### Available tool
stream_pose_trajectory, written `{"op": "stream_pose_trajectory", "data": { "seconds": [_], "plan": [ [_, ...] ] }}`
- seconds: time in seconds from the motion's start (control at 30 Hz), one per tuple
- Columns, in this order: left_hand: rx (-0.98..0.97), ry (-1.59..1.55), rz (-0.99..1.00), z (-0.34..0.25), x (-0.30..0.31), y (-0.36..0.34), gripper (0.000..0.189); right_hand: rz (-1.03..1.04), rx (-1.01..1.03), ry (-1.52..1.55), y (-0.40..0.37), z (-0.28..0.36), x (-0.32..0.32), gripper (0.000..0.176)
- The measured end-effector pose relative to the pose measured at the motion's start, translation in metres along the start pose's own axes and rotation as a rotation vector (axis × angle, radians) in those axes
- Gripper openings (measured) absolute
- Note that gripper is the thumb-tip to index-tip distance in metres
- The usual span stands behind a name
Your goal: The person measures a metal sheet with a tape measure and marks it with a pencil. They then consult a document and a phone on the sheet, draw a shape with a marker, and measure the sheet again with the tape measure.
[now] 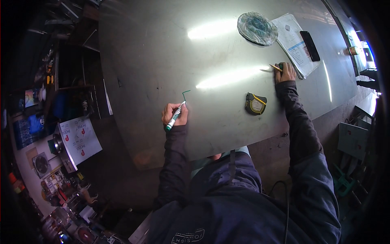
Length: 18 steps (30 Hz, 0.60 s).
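My left hand (182,117) is closed round a white marker (177,112) with a green lower end. Its tip points up the metal sheet, where a short bent green line (185,93) is drawn. My right hand (287,74) rests on the sheet beside the papers, its fingers closed on a thin yellowish pencil (276,68). Something small and dark green shows at those fingers, too small to name. Below and left of that hand lies a black and yellow tape measure (256,104), touched by neither hand.
The large grey metal sheet (150,61) carries bright glare streaks. On it lie a round plastic-wrapped object (257,28), papers (293,46) and a black phone (310,46). A printed white panel (81,140) and cluttered tools stand left, a green stool (343,183) right.
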<state>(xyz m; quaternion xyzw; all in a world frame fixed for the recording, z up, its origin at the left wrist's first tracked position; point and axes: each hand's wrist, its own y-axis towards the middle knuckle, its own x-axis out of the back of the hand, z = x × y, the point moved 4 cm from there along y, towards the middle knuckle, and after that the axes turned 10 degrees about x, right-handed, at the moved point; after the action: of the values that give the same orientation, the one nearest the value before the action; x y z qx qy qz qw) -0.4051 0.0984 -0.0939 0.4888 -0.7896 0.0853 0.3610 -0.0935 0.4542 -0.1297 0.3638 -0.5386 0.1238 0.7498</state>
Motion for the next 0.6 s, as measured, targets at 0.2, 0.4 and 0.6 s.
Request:
{"op": "stream_pose_trajectory", "data": {
  "seconds": [0.2, 0.4, 0.6],
  "plan": [
    [0.028, -0.040, -0.026, 0.004, -0.002, -0.002, 0.021, -0.025, 0.007, 0.006, 0.001, 0.001, 0.001, 0.028],
    [0.069, -0.090, -0.015, 0.016, -0.002, 0.000, 0.019, -0.063, 0.041, 0.006, 0.002, 0.004, 0.004, 0.024],
    [0.157, -0.145, -0.003, 0.030, 0.005, 0.000, 0.018, -0.083, 0.048, 0.008, 0.002, 0.005, 0.006, 0.024]
  ]
}}
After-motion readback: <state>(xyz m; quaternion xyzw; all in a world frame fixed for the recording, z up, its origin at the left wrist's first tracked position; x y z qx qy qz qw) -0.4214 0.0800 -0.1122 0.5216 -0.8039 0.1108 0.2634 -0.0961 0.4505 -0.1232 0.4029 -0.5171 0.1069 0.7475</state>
